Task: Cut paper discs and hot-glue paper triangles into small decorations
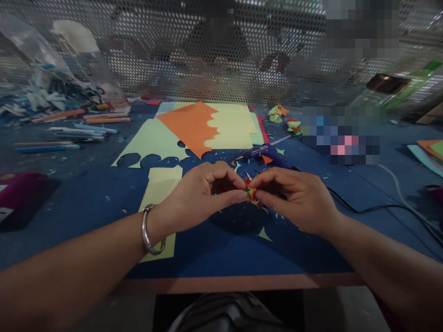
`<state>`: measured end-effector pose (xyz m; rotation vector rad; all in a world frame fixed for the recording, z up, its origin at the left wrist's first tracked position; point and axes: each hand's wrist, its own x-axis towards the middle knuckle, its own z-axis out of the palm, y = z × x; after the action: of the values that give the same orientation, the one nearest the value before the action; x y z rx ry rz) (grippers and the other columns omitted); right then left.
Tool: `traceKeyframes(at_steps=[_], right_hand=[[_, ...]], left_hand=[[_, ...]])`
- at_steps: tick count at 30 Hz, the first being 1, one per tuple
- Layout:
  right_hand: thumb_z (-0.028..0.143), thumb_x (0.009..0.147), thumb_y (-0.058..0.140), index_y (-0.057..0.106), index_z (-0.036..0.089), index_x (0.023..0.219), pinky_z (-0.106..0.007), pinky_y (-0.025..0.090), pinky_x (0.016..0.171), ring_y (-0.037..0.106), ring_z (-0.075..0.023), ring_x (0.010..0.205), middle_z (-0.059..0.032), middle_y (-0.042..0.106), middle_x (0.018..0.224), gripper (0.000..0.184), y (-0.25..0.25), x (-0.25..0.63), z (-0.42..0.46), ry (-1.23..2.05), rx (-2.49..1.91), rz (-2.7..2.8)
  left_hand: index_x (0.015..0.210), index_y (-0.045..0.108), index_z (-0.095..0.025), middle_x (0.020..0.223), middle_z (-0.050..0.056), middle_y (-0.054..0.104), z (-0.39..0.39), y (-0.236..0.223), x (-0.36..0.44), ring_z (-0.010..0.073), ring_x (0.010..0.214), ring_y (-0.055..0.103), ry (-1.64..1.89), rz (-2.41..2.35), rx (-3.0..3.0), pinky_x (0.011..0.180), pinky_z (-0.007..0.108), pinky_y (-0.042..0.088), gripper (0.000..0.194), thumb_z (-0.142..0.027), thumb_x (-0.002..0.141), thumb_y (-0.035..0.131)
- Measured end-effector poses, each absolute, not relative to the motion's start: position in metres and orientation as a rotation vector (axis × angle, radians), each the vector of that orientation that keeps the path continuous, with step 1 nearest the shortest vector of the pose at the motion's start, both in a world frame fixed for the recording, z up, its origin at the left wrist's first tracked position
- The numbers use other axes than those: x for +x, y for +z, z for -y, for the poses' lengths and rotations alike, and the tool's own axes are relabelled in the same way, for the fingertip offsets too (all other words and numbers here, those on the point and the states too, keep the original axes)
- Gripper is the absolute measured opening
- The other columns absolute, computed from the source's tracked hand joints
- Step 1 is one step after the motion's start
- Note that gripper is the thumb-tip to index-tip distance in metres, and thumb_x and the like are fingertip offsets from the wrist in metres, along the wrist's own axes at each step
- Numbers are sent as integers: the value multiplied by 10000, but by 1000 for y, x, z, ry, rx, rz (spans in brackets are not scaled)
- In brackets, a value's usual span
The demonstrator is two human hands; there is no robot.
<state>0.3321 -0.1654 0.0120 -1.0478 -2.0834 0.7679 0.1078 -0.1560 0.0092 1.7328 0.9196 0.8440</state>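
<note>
Between my two hands, above the blue table (221,258), is a small orange and green paper flower (251,191). My left hand (207,193), with a silver bangle on its wrist, pinches the flower's left side between thumb and forefinger. From the right, my right hand (297,198) pinches its other side the same way. A blue glue gun (273,154) lies just behind my hands. Small paper scraps, one a pale green pointed piece (265,234), are scattered around and beneath them. A pale yellow paper strip (161,184) lies partly under my left wrist.
Behind are an orange sheet (190,124) and a pale green sheet (141,138) with scalloped edges. Two paper flowers (277,113) sit farther back. Pens (79,131) and a bottle (100,78) stand left. A black cable (367,210) runs right. A perforated metal panel (166,55) borders the back.
</note>
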Motion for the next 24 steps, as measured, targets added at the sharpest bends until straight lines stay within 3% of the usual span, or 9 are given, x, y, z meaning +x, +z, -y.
traceKeyframes(at_steps=[16,24], right_hand=[[171,885,677,703,203,984,-162,508,644,641,-59,685,30,713,860,107,10,333,166,732,-1026,2094],[139,881,671,702,176,967,-159,500,630,642,-60,676,20,711,834,99,11,329,165,715,-1003,2113]], left_hand=[[901,703,-184,805,-2,678,155,9,106,115,685,654,887,-968,1901,642,248,524,120,-291,847,700],[828,712,-175,746,-4,659,162,11,112,137,696,620,965,-1105,2230,646,279,473,99,-158,799,619]])
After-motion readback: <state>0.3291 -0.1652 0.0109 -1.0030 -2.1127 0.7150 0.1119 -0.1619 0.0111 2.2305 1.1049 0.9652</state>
